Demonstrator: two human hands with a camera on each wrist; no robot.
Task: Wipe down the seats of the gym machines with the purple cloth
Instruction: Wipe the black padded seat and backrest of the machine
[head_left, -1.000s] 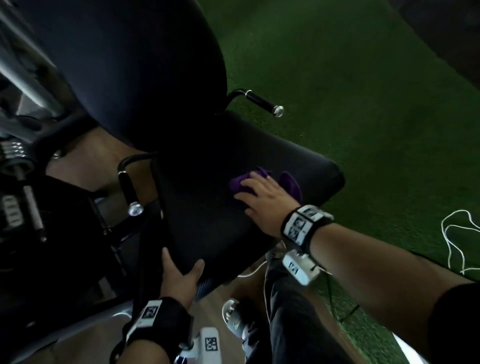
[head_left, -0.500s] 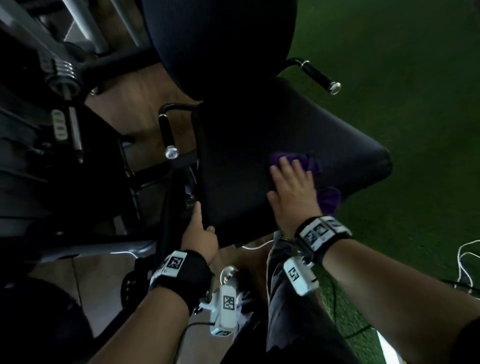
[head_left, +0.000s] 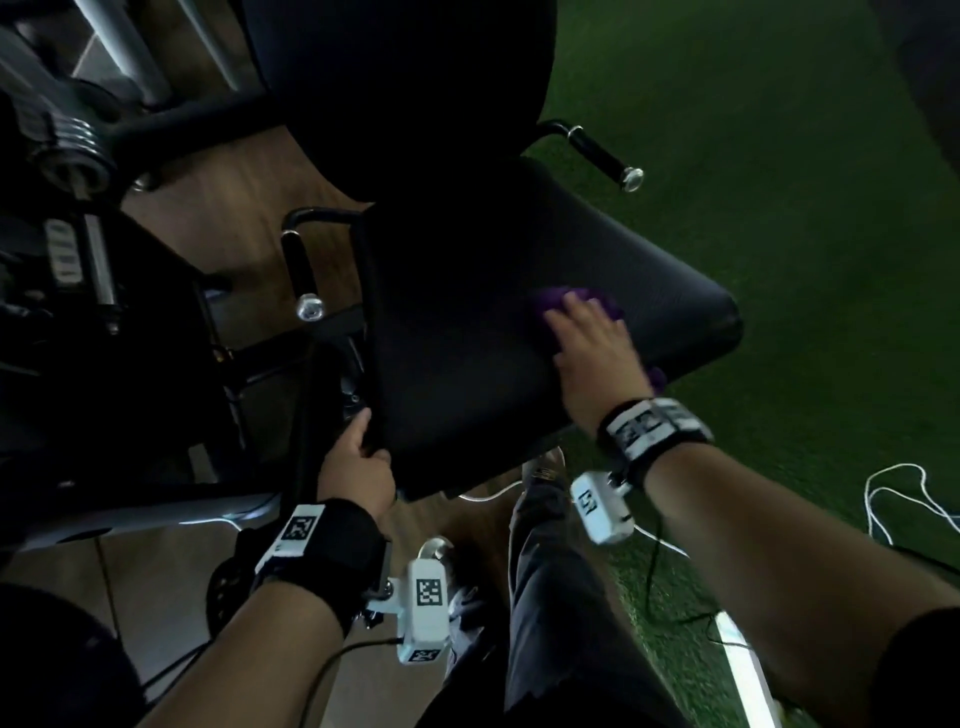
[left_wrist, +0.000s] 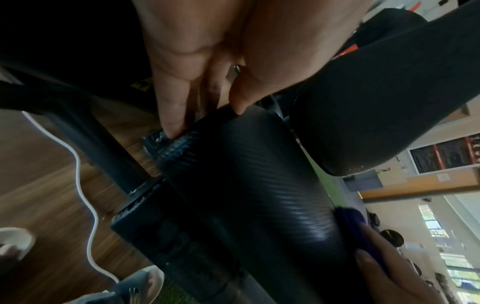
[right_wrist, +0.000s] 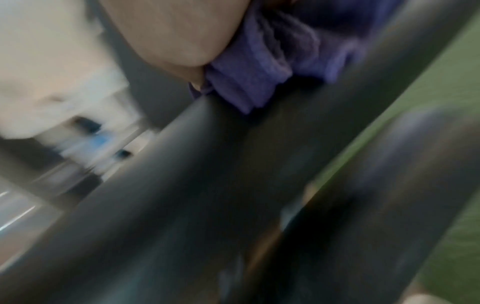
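The seat (head_left: 493, 332) is black, with a fine ribbed weave that shines a little in the left wrist view. The cloth (head_left: 550, 299) on it is purple. The backrest (head_left: 395, 88) is black too. The turf (head_left: 779, 182) is dark green, and the floor (head_left: 171, 571) is brown wood with grain. The wrist bands (head_left: 652, 428) carry black-and-white square markers. A cable (head_left: 893, 499) is white.
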